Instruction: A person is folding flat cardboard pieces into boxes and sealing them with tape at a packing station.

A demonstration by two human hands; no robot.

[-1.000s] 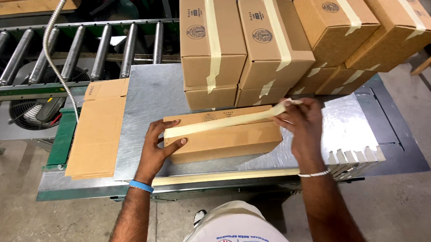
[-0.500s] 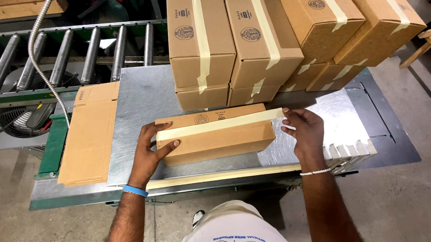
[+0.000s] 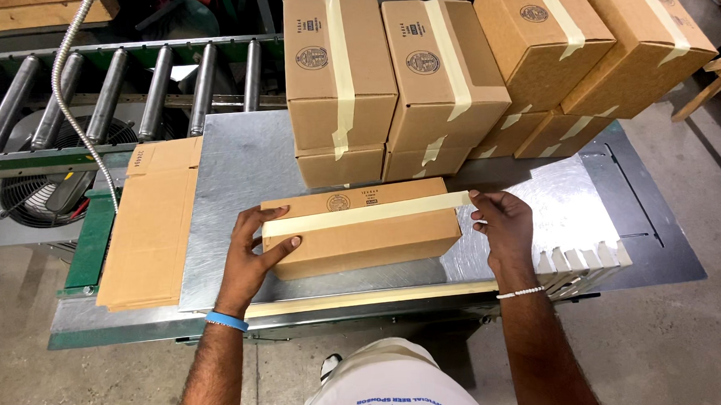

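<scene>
Two hands are being seen at a flat cardboard box [image 3: 362, 235] lying on a metal table [image 3: 237, 167], w/ a strip of pale tape [image 3: 367, 213] running lengthwise along its top. Nearest the camera, the person's white shirt is being shown at the bottom edge, and a pale strip is being seen along the table's front edge. The left hand [image 3: 251, 256], w/ a blue wristband [image 3: 225, 321], is being pressed against the box's left end, fingers spread, thumb on the front face and fingertips laid over the tape end; nothing is being pinched, the box is only being steadied. The right hand [image 3: 503, 229], w/ a thin white bracelet [image 3: 520, 292], is being held at the box's right end, fingers loosely curled, fingertips touching the tape end approx. at the top corner; whether the tape is being pinched can't be told. Left of the box, a stack of flattened cartons [image 3: 151, 228] is being seen lying partly over the table's left edge. Just behind the box, taped cartons [image 3: 419, 70] are being shown stacked two high in a row, fanning off to the right. Farther back at left, a roller conveyor [image 3: 121, 91] is being crossed by a flexible metal hose [image 3: 68, 94], w/ a fan [image 3: 27, 185] below it.
</scene>
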